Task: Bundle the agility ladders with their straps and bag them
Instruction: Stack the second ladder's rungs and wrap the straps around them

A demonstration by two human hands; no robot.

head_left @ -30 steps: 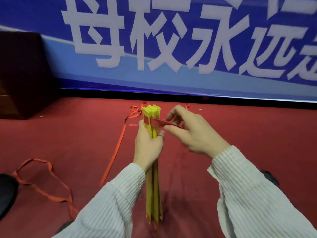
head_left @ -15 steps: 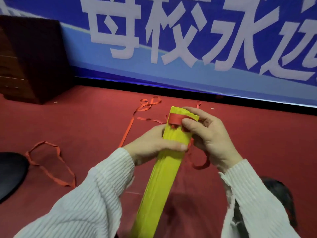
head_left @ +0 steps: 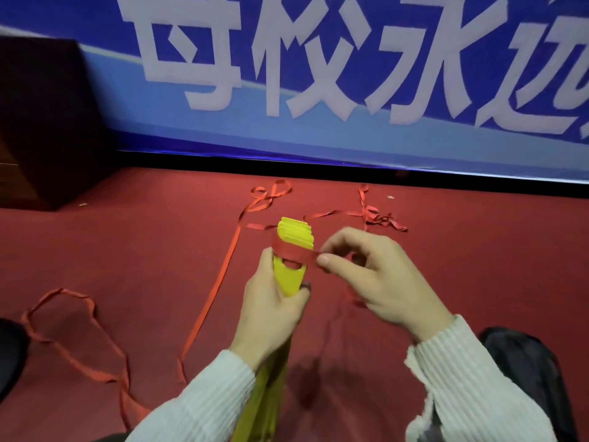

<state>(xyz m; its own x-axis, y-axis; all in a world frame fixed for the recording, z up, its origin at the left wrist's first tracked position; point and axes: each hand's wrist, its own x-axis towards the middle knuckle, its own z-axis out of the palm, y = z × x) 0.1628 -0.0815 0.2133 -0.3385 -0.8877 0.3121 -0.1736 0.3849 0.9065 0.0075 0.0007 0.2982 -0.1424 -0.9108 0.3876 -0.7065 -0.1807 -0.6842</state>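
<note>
A stack of yellow ladder rungs (head_left: 288,275) stands upright in front of me, its lower end running down between my sleeves. My left hand (head_left: 271,311) grips the stack just below its top. A red strap (head_left: 294,252) is wound round the top of the rungs. My right hand (head_left: 379,275) pinches the strap's free end between thumb and forefinger, right of the stack, and holds it taut. More of the red strap (head_left: 220,282) trails loose over the red carpet to the left and behind.
A dark bag (head_left: 526,371) lies on the carpet at the lower right, beside my right sleeve. A black round object (head_left: 9,355) sits at the left edge. A dark wooden cabinet (head_left: 41,122) stands at the back left. A blue banner (head_left: 350,74) covers the wall ahead.
The rung stack has turned more upright in my left hand. My right hand moved from pressing the strap on the stack's top to pulling its end out to the right.
</note>
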